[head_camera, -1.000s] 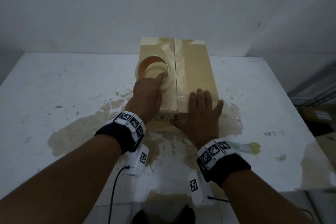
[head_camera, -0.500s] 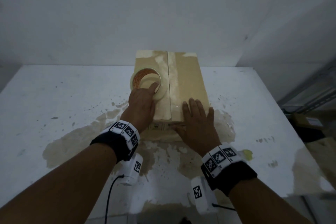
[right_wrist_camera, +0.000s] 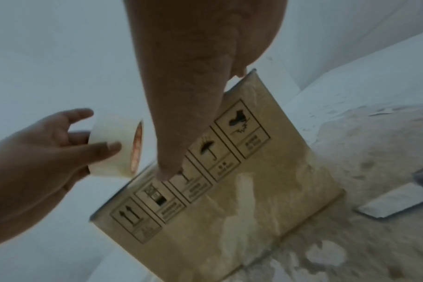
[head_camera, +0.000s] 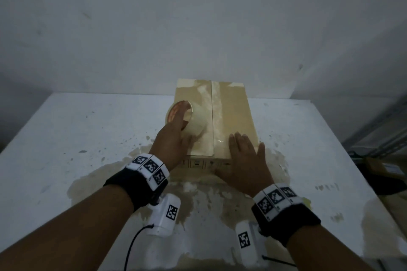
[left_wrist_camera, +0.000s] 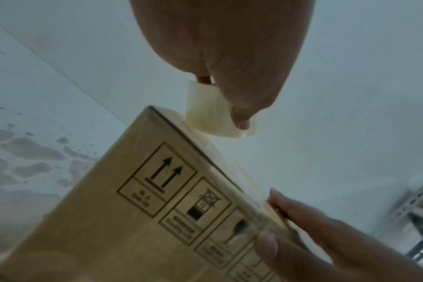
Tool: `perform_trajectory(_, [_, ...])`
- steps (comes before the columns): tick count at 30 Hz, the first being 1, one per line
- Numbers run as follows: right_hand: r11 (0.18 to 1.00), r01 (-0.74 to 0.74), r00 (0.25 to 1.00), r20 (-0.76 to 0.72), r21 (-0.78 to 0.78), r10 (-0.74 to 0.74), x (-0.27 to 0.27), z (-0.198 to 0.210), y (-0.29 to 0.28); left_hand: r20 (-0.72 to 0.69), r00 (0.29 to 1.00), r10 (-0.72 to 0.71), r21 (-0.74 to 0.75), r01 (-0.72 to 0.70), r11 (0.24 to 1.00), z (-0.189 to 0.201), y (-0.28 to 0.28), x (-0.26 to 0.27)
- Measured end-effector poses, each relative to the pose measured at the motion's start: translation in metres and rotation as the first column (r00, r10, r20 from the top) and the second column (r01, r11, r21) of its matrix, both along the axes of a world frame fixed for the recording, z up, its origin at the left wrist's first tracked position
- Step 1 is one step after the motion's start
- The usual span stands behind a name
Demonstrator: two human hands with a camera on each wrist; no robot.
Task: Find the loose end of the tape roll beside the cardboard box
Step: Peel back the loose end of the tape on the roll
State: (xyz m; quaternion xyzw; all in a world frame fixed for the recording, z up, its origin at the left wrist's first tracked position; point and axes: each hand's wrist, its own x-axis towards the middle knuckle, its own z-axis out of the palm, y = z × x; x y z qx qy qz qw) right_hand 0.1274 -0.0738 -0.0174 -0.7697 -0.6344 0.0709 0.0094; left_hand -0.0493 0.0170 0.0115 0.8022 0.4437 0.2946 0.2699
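The left hand grips the tape roll over the left half of the cardboard box, thumb on the outer wrap and the other fingers at or in the core opening. The roll is tipped on edge, so its core axis runs roughly left to right and the reddish inner ring faces left. The right hand lies spread and flat on the box's near right corner, holding nothing, with its thumb down the near face. It seems to be steadying the box.

The left hand is the nearer one, already on the roll. The outer wrap faces up and right, toward the free right hand, so the search probably calls for that hand to feel around the wrap.

The right wrist view shows the roll from the side, clear of the box top, with bare cream wrap and no visible tab. The head view cannot settle that lift. The left wrist view shows only a slice of the roll behind the thumb. No view shows the loose end.

The box sits on a stained white table.
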Motion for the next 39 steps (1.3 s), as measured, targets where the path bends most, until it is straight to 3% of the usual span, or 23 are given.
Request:
perform_trajectory(2, [0.997, 0.044, 0.997, -0.067, 0.059, -0.040, 0.001, 0.016, 0.000, 0.025, 1.000, -0.002, -0.041, 0.003, 0.999, 0.007, -0.005, -0.008])
perform_trajectory(4, [0.968, 0.065, 0.981, -0.194, 0.243, -0.017, 0.000, 0.038, 0.001, 0.044, 0.998, -0.032, -0.064, 0.035, 0.997, 0.016, -0.013, -0.017])
perform_trajectory(6, [0.909, 0.051, 0.947, -0.308, 0.414, 0.088, -0.005, 0.063, 0.003, 0.071, 0.996, -0.062, -0.087, 0.068, 0.994, 0.025, -0.020, -0.024])
perform_trajectory(9, [0.871, -0.025, 0.869, -0.420, 0.491, 0.262, -0.022, 0.096, 0.004, 0.134, 0.987, -0.091, -0.109, 0.106, 0.988, 0.040, -0.030, -0.029])
perform_trajectory(13, [0.825, -0.121, 0.853, -0.367, 0.552, 0.371, -0.042, 0.119, 0.008, 0.214, 0.971, -0.105, -0.099, 0.128, 0.987, 0.058, -0.037, -0.031])
perform_trajectory(17, [0.767, -0.108, 0.864, -0.321, 0.633, 0.387, -0.047, 0.133, 0.011, 0.258, 0.961, -0.098, -0.085, 0.123, 0.989, 0.071, -0.040, -0.034])
perform_trajectory(21, [0.749, -0.134, 0.876, -0.276, 0.649, 0.396, -0.050, 0.149, 0.012, 0.314, 0.943, -0.106, -0.072, 0.135, 0.988, 0.084, -0.044, -0.038])
perform_trajectory(25, [0.789, -0.134, 0.867, -0.315, 0.599, 0.386, -0.054, 0.159, 0.011, 0.378, 0.918, -0.123, -0.074, 0.162, 0.984, 0.092, -0.047, -0.038])
perform_trajectory(39, [0.846, -0.171, 0.842, -0.371, 0.505, 0.392, -0.057, 0.174, 0.005, 0.368, 0.923, -0.117, -0.088, 0.160, 0.983, 0.098, -0.050, -0.039])
